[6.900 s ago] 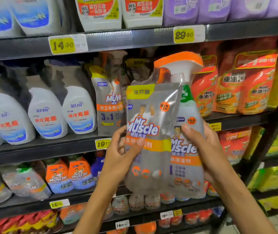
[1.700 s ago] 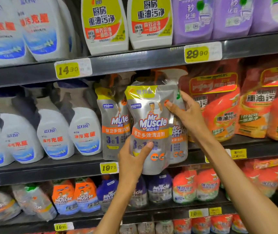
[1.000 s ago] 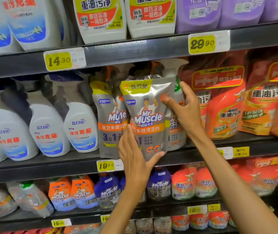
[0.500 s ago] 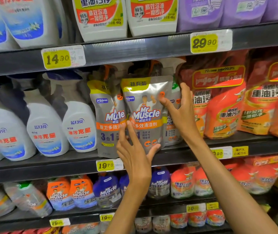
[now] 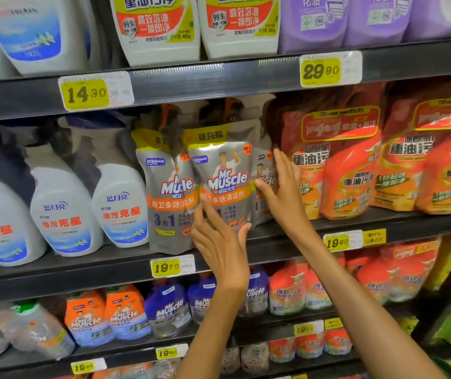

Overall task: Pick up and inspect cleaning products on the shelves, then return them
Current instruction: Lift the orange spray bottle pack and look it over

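A silver Mr Muscle pack [image 5: 223, 170], a refill pouch bundled with a spray bottle, stands on the middle shelf [image 5: 273, 236] between a similar silver pouch [image 5: 164, 192] and orange packs. My left hand [image 5: 220, 242] has straight fingers lying against the pack's lower front, thumb at its bottom right corner. My right hand [image 5: 282, 190] lies with straight fingers along the pack's right side, over the bottle part. The bottle's orange trigger head is mostly hidden under the upper shelf.
White and blue spray bottles [image 5: 63, 212] fill the shelf's left side, orange packs [image 5: 347, 165] the right. Above are white bottles [image 5: 158, 26] and purple pouches [image 5: 314, 20]. Smaller Mr Muscle pouches [image 5: 126, 315] sit below. Yellow price tags [image 5: 165, 268] line the shelf edges.
The pack went from held out in front of me back onto the middle shelf. My fingers have straightened from gripping to lying flat against it, and it now sits deeper in.
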